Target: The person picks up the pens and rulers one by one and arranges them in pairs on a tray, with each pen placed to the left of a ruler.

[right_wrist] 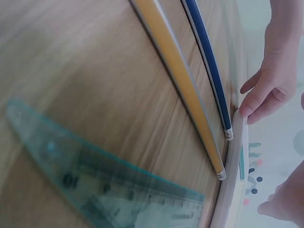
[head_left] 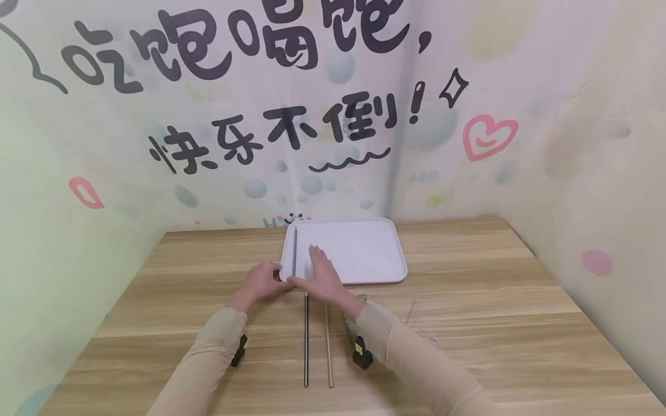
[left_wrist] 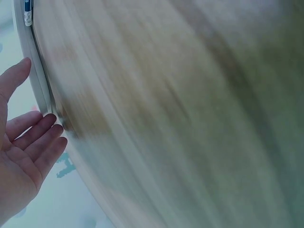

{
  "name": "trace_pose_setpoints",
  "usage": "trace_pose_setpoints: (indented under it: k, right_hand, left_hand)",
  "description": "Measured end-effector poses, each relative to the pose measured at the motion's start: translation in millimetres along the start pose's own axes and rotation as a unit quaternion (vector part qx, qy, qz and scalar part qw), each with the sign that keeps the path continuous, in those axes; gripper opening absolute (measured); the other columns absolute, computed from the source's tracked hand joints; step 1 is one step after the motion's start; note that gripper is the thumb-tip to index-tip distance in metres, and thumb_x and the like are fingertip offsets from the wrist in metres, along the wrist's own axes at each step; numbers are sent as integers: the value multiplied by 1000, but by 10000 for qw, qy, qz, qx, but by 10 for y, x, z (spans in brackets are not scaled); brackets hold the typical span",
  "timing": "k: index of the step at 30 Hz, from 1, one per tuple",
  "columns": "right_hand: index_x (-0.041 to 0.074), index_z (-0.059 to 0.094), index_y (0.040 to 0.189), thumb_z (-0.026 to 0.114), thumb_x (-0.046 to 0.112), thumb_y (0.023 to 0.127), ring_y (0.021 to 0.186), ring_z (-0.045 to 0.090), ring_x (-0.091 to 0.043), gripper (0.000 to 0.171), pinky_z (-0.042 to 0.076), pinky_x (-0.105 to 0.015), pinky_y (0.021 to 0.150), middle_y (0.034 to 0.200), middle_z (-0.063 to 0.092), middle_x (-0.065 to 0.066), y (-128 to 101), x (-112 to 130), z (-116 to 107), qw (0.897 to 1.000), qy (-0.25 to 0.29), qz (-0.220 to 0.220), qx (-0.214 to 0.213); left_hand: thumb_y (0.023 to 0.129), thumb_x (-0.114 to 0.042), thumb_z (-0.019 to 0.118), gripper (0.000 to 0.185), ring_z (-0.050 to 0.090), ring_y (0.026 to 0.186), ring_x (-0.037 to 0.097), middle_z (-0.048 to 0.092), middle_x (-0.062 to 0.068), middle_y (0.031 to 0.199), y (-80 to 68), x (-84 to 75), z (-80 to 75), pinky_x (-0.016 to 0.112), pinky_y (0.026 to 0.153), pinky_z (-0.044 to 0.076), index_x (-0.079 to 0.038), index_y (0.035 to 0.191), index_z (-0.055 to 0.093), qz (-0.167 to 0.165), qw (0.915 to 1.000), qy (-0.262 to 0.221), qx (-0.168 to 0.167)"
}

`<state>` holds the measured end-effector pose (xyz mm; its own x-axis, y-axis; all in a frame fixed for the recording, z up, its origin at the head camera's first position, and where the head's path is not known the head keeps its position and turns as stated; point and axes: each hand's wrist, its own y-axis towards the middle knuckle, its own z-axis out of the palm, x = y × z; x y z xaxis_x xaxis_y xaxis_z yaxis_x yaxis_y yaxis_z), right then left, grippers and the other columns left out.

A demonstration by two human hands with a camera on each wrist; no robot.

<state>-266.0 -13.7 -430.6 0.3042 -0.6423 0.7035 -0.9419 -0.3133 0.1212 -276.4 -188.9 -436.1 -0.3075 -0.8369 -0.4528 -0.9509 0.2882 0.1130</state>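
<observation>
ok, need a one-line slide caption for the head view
Both hands, left hand and right hand, meet at the near-left corner of a white tray on a wooden table; two pencils lie below.

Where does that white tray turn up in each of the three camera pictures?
Head: white tray sits mid-table, both hands at its near left corner.
Left wrist: only its rim shows, upper left, by the left hand.
Right wrist: its rim at lower right.
Shared landmark: the wooden table.
</observation>
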Motion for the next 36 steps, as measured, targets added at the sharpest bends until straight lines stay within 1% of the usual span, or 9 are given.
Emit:
trace_pose_setpoints:
  k: [7,9,14,19,23,29,33,36]
  right_hand:
    - [-1,14,142,58,49,82,135,11,-35,90,11,-45,107,147,13,-22,-53,-17,-42,9986,-449,-205,178]
    - [-1,13,142,57,49,83,135,11,-35,90,11,-45,107,147,13,-21,-70,-19,-52,9980,-533,-268,221]
    - [-1,13,142,54,53,83,136,10,-35,90,11,-45,107,148,12,-19,-110,-22,-84,9966,-654,-419,274]
    - [0,14,143,51,57,83,136,10,-34,90,12,-45,107,148,13,-18,-175,-31,-145,9951,-745,-544,366]
    - [2,13,143,48,59,83,136,11,-32,90,12,-43,108,149,13,-15,-237,-50,-219,9939,-823,-574,459]
    - [1,12,143,52,55,84,136,13,-30,89,12,-40,108,148,16,-15,-335,-91,-351,9931,-811,-650,538]
    - [0,13,143,56,50,83,136,13,-30,88,12,-41,108,148,16,-15,-393,-138,-422,9934,-759,-644,574]
    - [0,14,143,56,51,83,136,13,-30,90,12,-43,108,148,16,-15,-427,-174,-460,9934,-770,-629,564]
  left_hand:
    - [75,-32,72,26,44,65,15,53,2,67,12,5,5,30,62,38,-7,77,63,-262,9995,-38,174]
    - [74,-31,72,27,45,65,15,54,2,68,10,2,3,29,62,38,-7,78,63,-272,9995,-49,171]
    - [73,-27,74,26,46,65,14,56,1,70,9,12,7,30,63,39,-5,84,66,-167,9998,-9,111]
    - [73,-25,74,24,45,65,15,56,1,70,17,20,15,30,62,38,-5,86,66,-288,9994,-60,167]
    - [73,-27,74,24,45,66,15,53,0,69,27,32,27,30,62,37,-7,82,65,-314,9994,-2,165]
    - [72,-28,74,24,43,65,15,50,0,67,29,25,27,30,61,35,-9,75,60,-322,9993,58,185]
    - [72,-28,74,24,43,66,16,50,1,68,26,4,11,31,62,36,-9,74,60,-352,9991,43,235]
    - [72,-28,74,24,43,66,16,51,1,68,20,-8,3,31,63,36,-9,74,59,-371,9990,14,245]
